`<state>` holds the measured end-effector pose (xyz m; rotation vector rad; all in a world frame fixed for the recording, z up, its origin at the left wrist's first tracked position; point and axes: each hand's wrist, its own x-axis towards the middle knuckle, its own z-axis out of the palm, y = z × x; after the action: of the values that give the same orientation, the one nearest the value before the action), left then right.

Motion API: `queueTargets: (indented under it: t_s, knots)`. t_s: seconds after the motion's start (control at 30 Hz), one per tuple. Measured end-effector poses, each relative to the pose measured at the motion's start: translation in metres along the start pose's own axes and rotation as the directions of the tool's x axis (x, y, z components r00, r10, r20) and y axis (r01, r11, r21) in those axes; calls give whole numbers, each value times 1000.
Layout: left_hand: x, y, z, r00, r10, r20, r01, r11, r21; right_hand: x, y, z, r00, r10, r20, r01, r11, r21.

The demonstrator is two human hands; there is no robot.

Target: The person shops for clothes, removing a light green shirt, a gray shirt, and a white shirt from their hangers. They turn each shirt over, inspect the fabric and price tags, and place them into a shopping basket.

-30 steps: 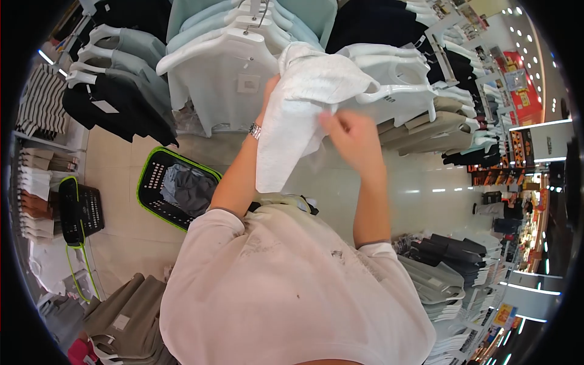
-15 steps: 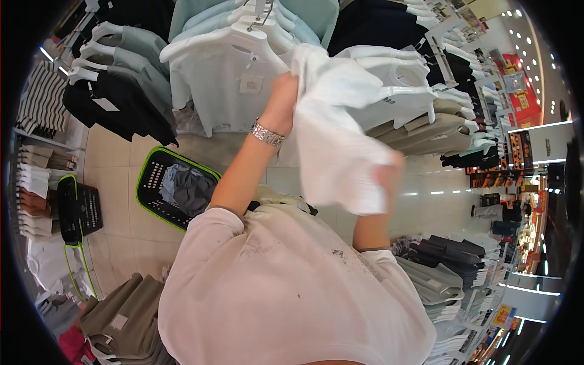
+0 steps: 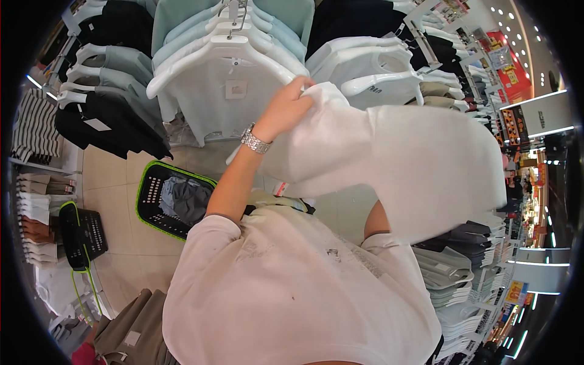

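Observation:
A white shirt (image 3: pixel 438 164) hangs spread out in front of me, its wide part stretching to the right. My left hand (image 3: pixel 286 112), with a metal-band watch (image 3: pixel 255 140) on the wrist, is closed on the shirt's upper left edge. My right hand is hidden behind the cloth; only part of that forearm (image 3: pixel 377 220) shows below it. A red and white tag (image 3: pixel 280 188) is visible under the shirt's left side. Just beyond my left hand, a pale top on a white hanger (image 3: pixel 228 52) hangs at the front of the rack.
A black basket with a green rim (image 3: pixel 141 193) stands on the floor at left, holding grey and blue clothes. Farther left is another black basket (image 3: pixel 85 234). Dark tops (image 3: pixel 112 125), olive garments (image 3: pixel 137 328) and grey garments (image 3: pixel 441 267) hang around me.
The shirt, bunched and blurred before, is now spread wide to the right. My right hand has gone from view behind it. My left hand keeps its hold, slightly lower.

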<state>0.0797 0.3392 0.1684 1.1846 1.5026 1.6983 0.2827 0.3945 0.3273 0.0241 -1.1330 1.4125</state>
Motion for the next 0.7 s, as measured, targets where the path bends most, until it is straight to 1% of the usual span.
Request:
queueTargets:
  t_s: [0.03,0.1,0.17,0.2,0.27,0.3,0.33,0.37,0.43,0.47,0.5,0.57,0.67,0.7]
  knots:
    - [-2,2,2,999,-29,-20,29,999,-24,-1,-2,1,1000,1,0,-1,1000,-12]
    - [-4,8,7,1000,25,-11,-26,995,-95,-1,4,7,999,30,20,-29,998,-55]
    - [-4,19,10,981,192,30,-183,963,-197,3,9,16,996,73,51,-68,992,-104]
    - [-9,25,10,990,120,79,-95,959,-266,3,13,21,991,105,81,-93,986,-138]
    - [-21,34,11,982,-18,187,90,919,-384,7,19,30,965,181,189,-137,965,-224]
    - [-20,33,12,968,125,219,-57,954,-294,10,21,33,970,176,169,-134,964,-231]
    - [-19,30,13,930,260,261,-210,956,-206,13,22,35,974,171,151,-132,962,-238]
    - [-18,31,15,869,382,313,-362,924,-123,16,24,37,977,167,134,-131,961,-244]
    - [-20,36,21,845,466,261,-475,879,-31,17,26,39,966,206,155,-160,951,-264]
    - [-22,38,26,869,438,230,-443,896,-35,18,27,40,960,227,165,-176,945,-275]
    - [-23,40,30,891,409,198,-409,911,-42,18,29,42,940,270,210,-209,939,-274]
    - [-23,41,36,972,190,137,-166,971,-171,22,33,45,886,352,301,-272,922,-276]
    - [-25,40,27,978,8,207,61,943,-326,34,55,40,880,426,211,-323,862,-391]
    - [-27,44,27,986,20,163,54,898,-437,35,57,34,881,425,207,-260,801,-539]
